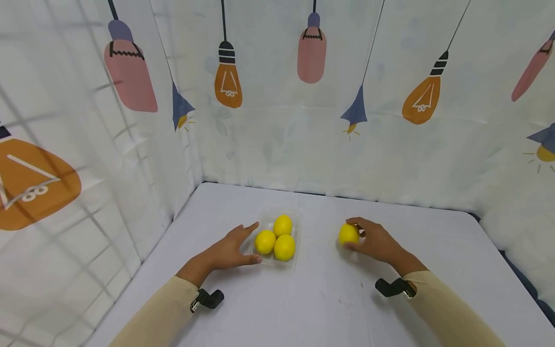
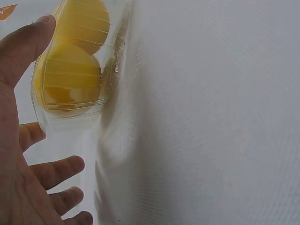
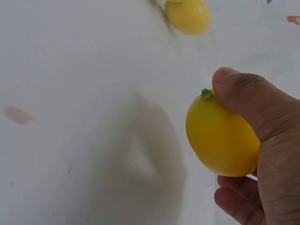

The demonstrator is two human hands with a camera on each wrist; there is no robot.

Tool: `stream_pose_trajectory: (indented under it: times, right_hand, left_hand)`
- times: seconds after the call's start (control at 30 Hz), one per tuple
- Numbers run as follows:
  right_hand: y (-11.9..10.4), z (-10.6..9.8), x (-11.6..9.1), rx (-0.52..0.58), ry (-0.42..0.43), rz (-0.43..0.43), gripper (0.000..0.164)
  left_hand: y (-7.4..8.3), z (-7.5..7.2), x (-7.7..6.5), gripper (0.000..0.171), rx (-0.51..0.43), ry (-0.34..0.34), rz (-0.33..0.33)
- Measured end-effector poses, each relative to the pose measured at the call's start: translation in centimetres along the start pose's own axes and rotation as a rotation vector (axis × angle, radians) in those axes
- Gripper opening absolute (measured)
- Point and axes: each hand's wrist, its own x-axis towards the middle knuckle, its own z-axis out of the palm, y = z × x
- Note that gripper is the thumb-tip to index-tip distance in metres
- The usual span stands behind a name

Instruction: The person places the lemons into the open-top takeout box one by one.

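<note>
My right hand (image 1: 374, 239) holds a yellow lemon (image 3: 220, 133) between thumb and fingers. A small green stem nub shows near the thumb tip in the right wrist view, and a shadow falls on the table beside the hand. At the left side of a clear plastic container (image 1: 298, 241), my left hand (image 1: 231, 248) spreads its thumb and index finger along the edge, the other fingers loosely extended. Inside the container sit three more lemons: one at the back (image 1: 283, 225), one at the left (image 1: 265, 242) and one at the front (image 1: 284, 247).
The container stands on a white-covered table (image 1: 321, 299). A patterned curtain (image 1: 277, 144) printed with lamps and bulbs hangs behind and at the left. Each wrist wears a small black camera, the left camera (image 1: 210, 299) and the right camera (image 1: 390, 287).
</note>
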Motion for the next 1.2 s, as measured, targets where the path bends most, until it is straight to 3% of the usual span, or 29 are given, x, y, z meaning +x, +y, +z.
stream_pose_trajectory:
  times: [1.2]
  right_hand:
    - [-6.1, 1.8, 3.9, 0.048, -0.021, -0.048, 0.074]
  left_hand:
    - [-0.2, 0.1, 0.1, 0.104, 0.005, 0.001, -0.012]
